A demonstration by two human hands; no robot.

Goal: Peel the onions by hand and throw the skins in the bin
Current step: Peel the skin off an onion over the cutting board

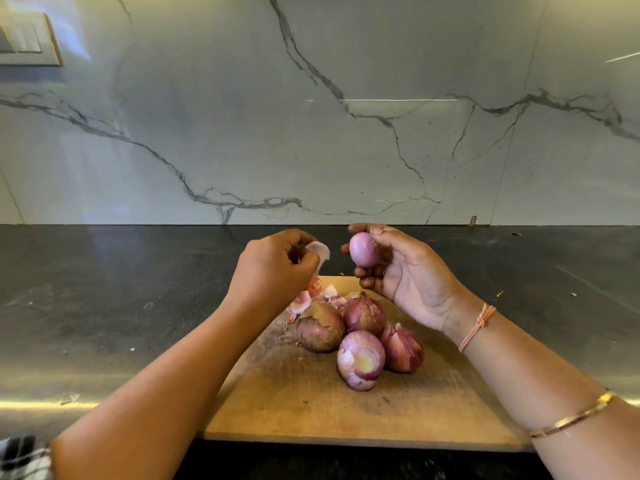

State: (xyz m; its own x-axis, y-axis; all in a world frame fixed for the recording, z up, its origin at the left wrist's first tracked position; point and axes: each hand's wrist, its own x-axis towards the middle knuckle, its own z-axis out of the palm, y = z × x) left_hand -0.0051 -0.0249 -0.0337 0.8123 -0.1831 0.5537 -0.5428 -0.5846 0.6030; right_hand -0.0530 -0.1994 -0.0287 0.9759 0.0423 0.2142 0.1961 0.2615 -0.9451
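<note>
Right hand [412, 282] grips one peeled onion [363, 249], left hand [270, 271] pinches one skin [320, 251]. Four onions [361, 358] on the cutting board [311, 410], scraps [330, 295] at its far edge

Just one view, a wide-angle cam on the person's head, looking forward and down over the wooden cutting board [311, 410] and dark countertop [104, 289] toward the marble backsplash [242, 133]. It's close in: left hand [273, 268] and right hand [408, 282] sit mid-frame, and the wall fills the top half.

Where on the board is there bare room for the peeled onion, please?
The board is bare in its near half, between the onions and its front edge; the counter on its left is mostly bare. Its far end is crowded with onions and skins.
</note>
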